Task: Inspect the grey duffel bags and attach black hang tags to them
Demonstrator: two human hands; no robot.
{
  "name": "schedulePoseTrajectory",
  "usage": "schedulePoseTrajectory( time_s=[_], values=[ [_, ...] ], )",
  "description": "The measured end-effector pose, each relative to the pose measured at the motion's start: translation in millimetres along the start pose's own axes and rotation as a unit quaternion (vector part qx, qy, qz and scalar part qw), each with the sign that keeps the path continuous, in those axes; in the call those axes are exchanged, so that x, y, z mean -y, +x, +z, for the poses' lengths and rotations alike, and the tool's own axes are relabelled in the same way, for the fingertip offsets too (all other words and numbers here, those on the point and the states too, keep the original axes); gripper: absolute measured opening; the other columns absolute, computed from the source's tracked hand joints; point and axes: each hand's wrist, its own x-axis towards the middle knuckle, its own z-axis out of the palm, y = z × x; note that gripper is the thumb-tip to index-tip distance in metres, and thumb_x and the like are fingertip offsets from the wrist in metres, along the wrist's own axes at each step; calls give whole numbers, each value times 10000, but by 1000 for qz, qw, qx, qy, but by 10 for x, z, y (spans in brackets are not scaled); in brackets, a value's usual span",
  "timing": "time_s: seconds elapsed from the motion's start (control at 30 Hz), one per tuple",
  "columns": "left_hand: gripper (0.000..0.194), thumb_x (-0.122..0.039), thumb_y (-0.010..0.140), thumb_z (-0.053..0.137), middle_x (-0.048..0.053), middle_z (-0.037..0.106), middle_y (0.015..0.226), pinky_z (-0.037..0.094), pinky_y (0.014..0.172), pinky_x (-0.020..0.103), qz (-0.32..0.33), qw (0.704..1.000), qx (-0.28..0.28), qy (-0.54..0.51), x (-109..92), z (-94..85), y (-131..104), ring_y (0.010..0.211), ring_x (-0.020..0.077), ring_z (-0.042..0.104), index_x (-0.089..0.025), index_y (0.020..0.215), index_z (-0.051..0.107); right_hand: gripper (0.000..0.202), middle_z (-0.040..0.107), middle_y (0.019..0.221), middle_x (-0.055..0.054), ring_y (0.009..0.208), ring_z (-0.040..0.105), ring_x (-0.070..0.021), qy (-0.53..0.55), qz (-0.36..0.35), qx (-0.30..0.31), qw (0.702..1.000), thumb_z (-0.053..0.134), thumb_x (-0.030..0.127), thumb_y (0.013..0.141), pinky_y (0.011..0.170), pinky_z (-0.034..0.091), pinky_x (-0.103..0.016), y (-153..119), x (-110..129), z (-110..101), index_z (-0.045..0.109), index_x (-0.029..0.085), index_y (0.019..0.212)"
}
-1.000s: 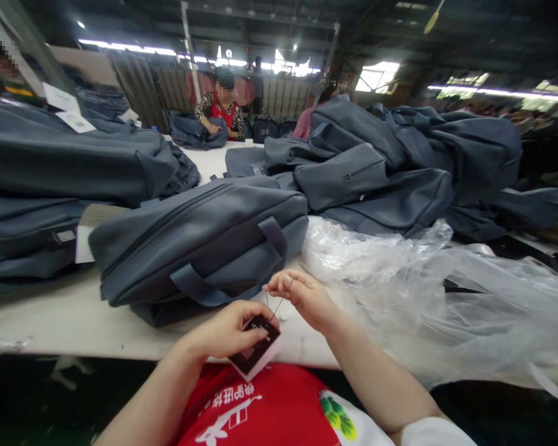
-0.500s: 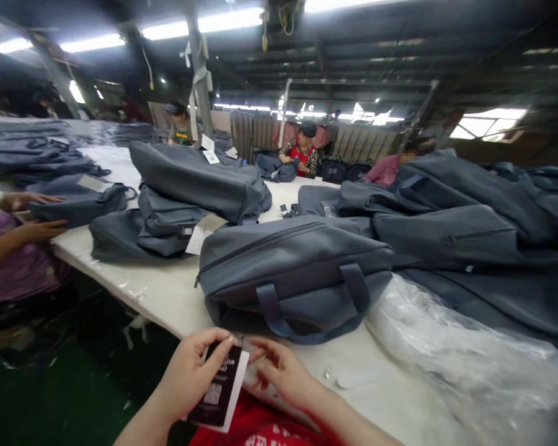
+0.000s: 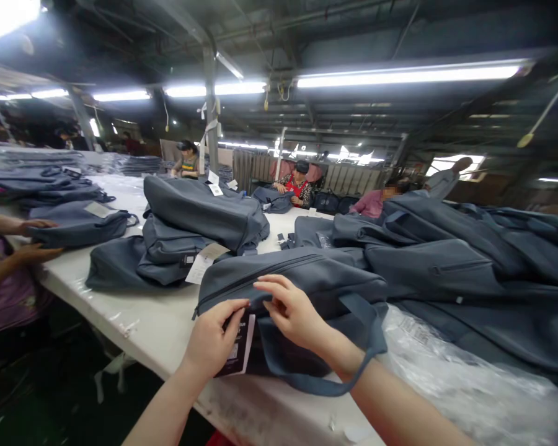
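Note:
My left hand (image 3: 216,337) pinches the top of a black and white printed tag (image 3: 239,350), which hangs upright in front of a blue-grey bag (image 3: 302,266). Just to the right, my right hand (image 3: 295,310) is at the front of the bag, its wrist and forearm passing through or behind a loop of the bag's handle (image 3: 320,385). The right thumb and fingers are curled close together; whether something thin lies between them is too small to tell. A long zipper runs along the top of the bag.
Stacked blue-grey bags (image 3: 199,210) with paper tags stand behind on the white table (image 3: 158,316). More bags (image 3: 437,266) and clear plastic wrapping (image 3: 446,365) lie at the right. At the far left, another person's hands touch a bag (image 3: 86,226). Other people sit farther back.
Both hands have moved up and forward from the table's near edge to the bag, the left one carrying the tag. A handle loop now lies over my right forearm. The view has tilted upward.

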Motion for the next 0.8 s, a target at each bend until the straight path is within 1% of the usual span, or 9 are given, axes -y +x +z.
schedulePoseTrajectory(
  time_s=[0.07, 0.17, 0.27, 0.37, 0.43, 0.5, 0.6, 0.7, 0.8],
  values=[
    [256, -340, 938, 481, 27, 721, 1089, 493, 943, 303, 26, 999, 15, 14, -21, 1, 35, 1025, 183, 657, -240, 1053, 687, 444, 571, 1312, -90, 904, 626, -165, -33, -36, 75, 996, 548, 70, 780, 826, 508, -302, 136, 12, -6, 647, 224, 1185],
    [247, -322, 940, 475, 33, 725, 1061, 502, 912, 281, 52, 998, 13, 28, -50, -34, 57, 998, 175, 664, -223, 1034, 681, 279, 675, 1122, -98, 1014, 626, -213, -52, -40, 125, 990, 610, 128, 778, 911, 487, -325, 268, -14, 45, 705, 169, 1037],
    [241, -328, 940, 484, 26, 729, 1046, 504, 901, 264, 66, 997, 8, 39, -62, -97, 76, 979, 167, 671, -224, 1040, 677, 147, 714, 891, -66, 854, 654, -181, -26, 2, 125, 992, 583, 192, 839, 816, 499, -292, 327, -43, 101, 725, 162, 855],
    [250, -339, 942, 488, 21, 728, 1062, 504, 900, 259, 83, 995, 7, 61, -42, -152, 99, 978, 166, 674, -233, 1077, 669, 149, 646, 654, -6, 555, 577, -110, 53, 112, 113, 986, 565, 215, 823, 559, 447, -222, 342, -42, 93, 701, 156, 800],
    [257, -332, 946, 475, 30, 728, 1065, 510, 883, 270, 103, 989, 15, 103, -24, -155, 109, 963, 177, 680, -228, 1079, 669, 136, 606, 600, 14, 424, 469, -69, 167, 198, 117, 959, 546, 233, 792, 420, 332, -191, 346, -33, 36, 647, 150, 753],
    [266, -321, 946, 466, 47, 728, 1060, 523, 849, 299, 120, 977, 40, 171, -27, -118, 108, 932, 204, 689, -218, 1082, 669, 160, 625, 641, -6, 384, 406, -49, 312, 259, 134, 904, 513, 267, 768, 361, 234, -184, 358, -33, -53, 548, 157, 656],
    [311, -297, 943, 456, 88, 722, 1083, 540, 790, 338, 119, 951, 91, 269, -98, 1, 80, 897, 245, 701, -192, 1170, 641, 242, 606, 633, -15, 371, 374, -39, 433, 293, 155, 838, 516, 315, 756, 342, 193, -188, 389, -69, -189, 448, 171, 575],
    [423, -201, 903, 465, 123, 718, 1098, 547, 740, 336, 92, 934, 135, 317, -199, 131, 1, 875, 260, 710, -170, 1316, 553, 272, 475, 506, 53, 338, 334, -42, 409, 279, 137, 858, 579, 333, 778, 328, 164, -191, 398, -112, -246, 465, 173, 590],
    [545, -113, 805, 454, 141, 732, 1036, 545, 683, 347, 63, 941, 129, 307, -217, 238, -57, 799, 278, 716, -140, 1344, 529, 247, 453, 497, 69, 379, 401, -59, 279, 233, 142, 921, 575, 341, 828, 365, 248, -187, 350, -109, -238, 511, 176, 657]
  ],
)
